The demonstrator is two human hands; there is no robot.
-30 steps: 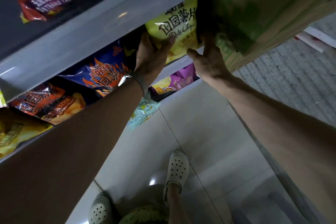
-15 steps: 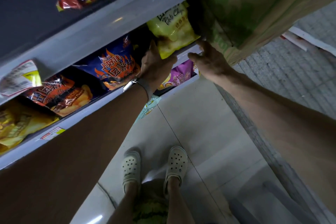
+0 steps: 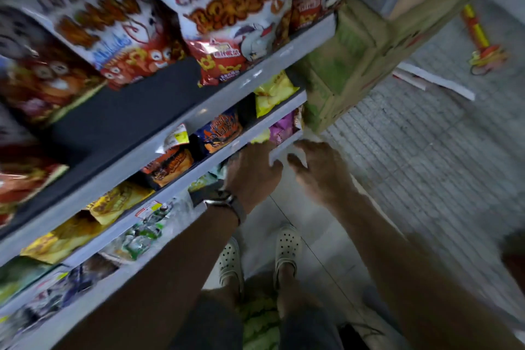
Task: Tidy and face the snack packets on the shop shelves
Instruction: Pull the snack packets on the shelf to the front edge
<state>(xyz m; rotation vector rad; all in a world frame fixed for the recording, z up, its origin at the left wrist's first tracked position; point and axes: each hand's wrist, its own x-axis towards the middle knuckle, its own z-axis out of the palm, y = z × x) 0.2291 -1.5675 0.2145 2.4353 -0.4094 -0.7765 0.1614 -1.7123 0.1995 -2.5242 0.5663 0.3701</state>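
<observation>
Two hands at the end of a lower shelf edge (image 3: 284,148), blurred by motion. Left hand (image 3: 252,176), watch (image 3: 224,202) on the wrist, lies over the shelf lip with fingers spread, grip open, holding nothing. Right hand (image 3: 321,170) just beside it at the shelf's corner, fingers loosely curled, grip also empty. Purple packet (image 3: 281,128) sits on that shelf directly behind the fingertips. One shelf up: yellow chip packet (image 3: 270,94) at the end, blue-orange packet (image 3: 221,133) next to it, a price tag (image 3: 176,136) sticking up. Cardboard box (image 3: 355,60) crowds the shelf end on the right. White clogs (image 3: 287,247) on the tiled floor below.
</observation>
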